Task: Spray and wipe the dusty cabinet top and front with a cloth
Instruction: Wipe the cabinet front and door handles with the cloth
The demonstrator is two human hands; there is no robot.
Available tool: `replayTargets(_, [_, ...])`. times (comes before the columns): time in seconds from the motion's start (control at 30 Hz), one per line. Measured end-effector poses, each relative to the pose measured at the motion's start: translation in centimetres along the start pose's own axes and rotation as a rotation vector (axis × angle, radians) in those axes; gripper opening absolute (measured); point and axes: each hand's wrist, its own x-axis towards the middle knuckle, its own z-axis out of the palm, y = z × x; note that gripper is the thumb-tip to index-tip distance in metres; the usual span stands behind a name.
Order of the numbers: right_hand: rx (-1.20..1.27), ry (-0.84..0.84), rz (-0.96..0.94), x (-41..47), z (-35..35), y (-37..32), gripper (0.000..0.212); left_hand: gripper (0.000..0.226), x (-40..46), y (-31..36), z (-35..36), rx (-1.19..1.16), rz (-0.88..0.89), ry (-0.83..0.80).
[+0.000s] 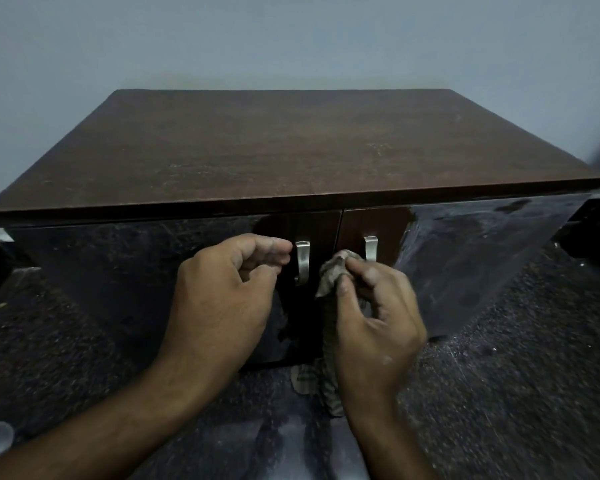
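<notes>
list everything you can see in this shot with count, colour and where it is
cabinet: one, dark brown, against the wall, its top dusty and streaked
cabinet doors: two, glossy dark brown, on the front, meeting at the centre
door handles: two, silver metal, one on each door beside the centre seam
cloth: one, beige-brown checked, bunched between the handles, its tail hanging down toward the floor
wall: one, pale grey-blue, behind the cabinet
floor: dark speckled, in front of and beside the cabinet
left hand: one, fingers curled, holding nothing visible, just left of the left door handle
right hand: one, gripping the cloth against the cabinet front near the right door handle
</notes>
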Motion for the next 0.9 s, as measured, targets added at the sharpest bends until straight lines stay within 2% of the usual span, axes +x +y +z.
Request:
replayTargets(0.1, [0.035,-0.06,-0.034,0.2,1.8,-1.5,0.018,0.038,0.0,-0.1,-0.2,0.022,-0.007,0.015])
replayTargets(0.37, [-0.123,-0.113,-0.223,-2.4,2.2,0.4,0.006,0.036,0.1,-0.5,-0.5,0.036,-0.002,0.015])
replayTargets(0.67, [-0.143,-0.033,-0.203,-0.1,4.5,-1.8,0.004,0.036,0.0,-0.8,0.0,0.036,-0.008,-0.001])
replayTargets(0.77, [-0.152,-0.028,-0.22,-1.9,3.7,-0.7,0.002,0.036,0.1,-0.8,-0.1,0.04,-0.021,-0.012])
replayTargets(0.9, [-0.135,-0.118,-0.004,-4.4,3.3,2.0,0.012,0.035,-0.2,-1.1,0.2,0.078,-0.062,-0.08])
